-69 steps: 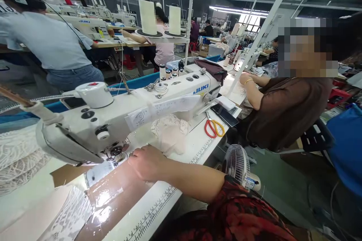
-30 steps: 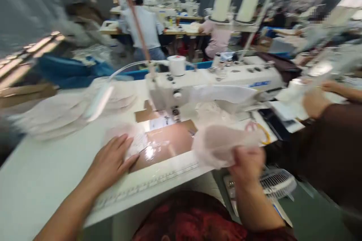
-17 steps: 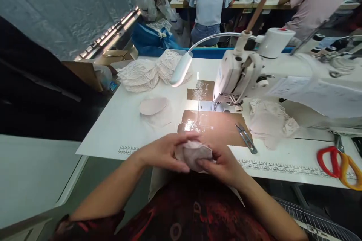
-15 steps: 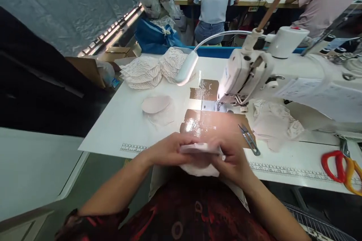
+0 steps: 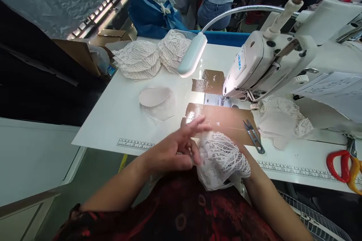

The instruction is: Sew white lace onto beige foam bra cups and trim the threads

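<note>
A white lace cup (image 5: pixel 223 156), curved like a bra cup, drapes over my right hand (image 5: pixel 240 146) in front of my body. The lace hides most of that hand's fingers, but the cup rests on and in it. My left hand (image 5: pixel 183 147) is just left of the cup, fingers apart, with its fingertips close to the lace edge. Whether they touch it I cannot tell. Beyond both hands stands a white sewing machine (image 5: pixel 246 67), its needle area over a metal plate (image 5: pixel 213 99). Brown tape-covered sheets (image 5: pixel 223 120) lie before the needle.
Lace cups are piled (image 5: pixel 138 60) at the back left, near a pale oval pad (image 5: pixel 155 97). Thread snips (image 5: pixel 253 136), more lace pieces (image 5: pixel 283 118) and red-and-orange scissors (image 5: pixel 343 167) lie to the right. A lamp (image 5: pixel 192 55) overhangs the table. Co-workers sit beyond.
The pale folded piece held between both hands now shows as a lace cup spread over my right hand. My left hand has loosened and spread its fingers. The view has shifted slightly.
</note>
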Motion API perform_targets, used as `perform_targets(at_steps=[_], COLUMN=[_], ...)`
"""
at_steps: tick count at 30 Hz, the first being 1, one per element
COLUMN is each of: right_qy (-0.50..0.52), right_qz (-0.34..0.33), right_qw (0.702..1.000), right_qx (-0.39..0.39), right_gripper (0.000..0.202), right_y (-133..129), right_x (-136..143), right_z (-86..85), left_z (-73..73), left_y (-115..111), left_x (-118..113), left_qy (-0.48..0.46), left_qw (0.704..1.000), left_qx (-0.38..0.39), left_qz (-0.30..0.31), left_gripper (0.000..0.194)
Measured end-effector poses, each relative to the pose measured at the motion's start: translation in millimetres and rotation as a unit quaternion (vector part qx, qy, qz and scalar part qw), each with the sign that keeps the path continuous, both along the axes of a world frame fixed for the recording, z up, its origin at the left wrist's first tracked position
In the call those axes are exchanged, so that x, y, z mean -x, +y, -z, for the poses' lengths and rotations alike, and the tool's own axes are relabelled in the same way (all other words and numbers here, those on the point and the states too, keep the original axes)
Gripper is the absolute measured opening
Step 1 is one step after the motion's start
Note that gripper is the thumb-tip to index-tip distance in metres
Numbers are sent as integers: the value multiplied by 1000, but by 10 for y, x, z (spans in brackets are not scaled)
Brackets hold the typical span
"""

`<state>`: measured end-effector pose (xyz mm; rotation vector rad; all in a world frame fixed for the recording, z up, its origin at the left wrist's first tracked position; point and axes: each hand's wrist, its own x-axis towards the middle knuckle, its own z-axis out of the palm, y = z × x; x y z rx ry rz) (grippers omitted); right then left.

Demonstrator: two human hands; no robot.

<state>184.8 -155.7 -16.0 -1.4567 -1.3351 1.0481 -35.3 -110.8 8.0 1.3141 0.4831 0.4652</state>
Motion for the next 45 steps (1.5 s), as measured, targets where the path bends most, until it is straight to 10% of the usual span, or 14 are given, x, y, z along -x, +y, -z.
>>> perform_targets(at_steps=[4, 8, 22, 26, 29, 34, 36, 39, 42, 45], right_qy=[143, 268, 177, 71, 46, 223, 307, 320, 247, 196], right_qz=[-113, -10, -38, 40, 45, 50, 71, 27, -77, -170], right_qw=[980, 957, 983, 996, 995, 974, 949, 946, 964, 964], right_qx=[81, 105, 31, -46, -82, -14, 12, 45, 57, 54], right_gripper=[9, 28, 31, 21, 11, 5, 13, 18, 11, 8], right_y=[-19, -87, -75, -60, -41, -22, -10, 5, 4, -6], right_x=[15, 28, -26, 46, 130, 142, 81, -14, -25, 46], right_z=[-43, -19, 145, 67, 27, 91, 119, 109, 44, -32], left_z=[109, 190, 314, 283, 278, 340, 344, 236, 32, -96], left_y=[38, 43, -139, -198, -254, -310, -285, -160, 20, 149], left_x=[-14, 3, -263, -353, -454, -446, -252, 144, 361, 262], left_qy=[127, 109, -131, -208, -170, -77, -56, -36, -23, 109], left_qw=[986, 992, 876, 854, 870, 904, 936, 968, 999, 970], left_qx=[-67, 35, 332, 412, 425, 374, 334, 224, 1, -173], left_qz=[-80, -56, -323, -241, -184, -194, -98, 106, -38, -131], left_gripper=[57, 17, 33, 67, 50, 30, 6, 24, 15, 66])
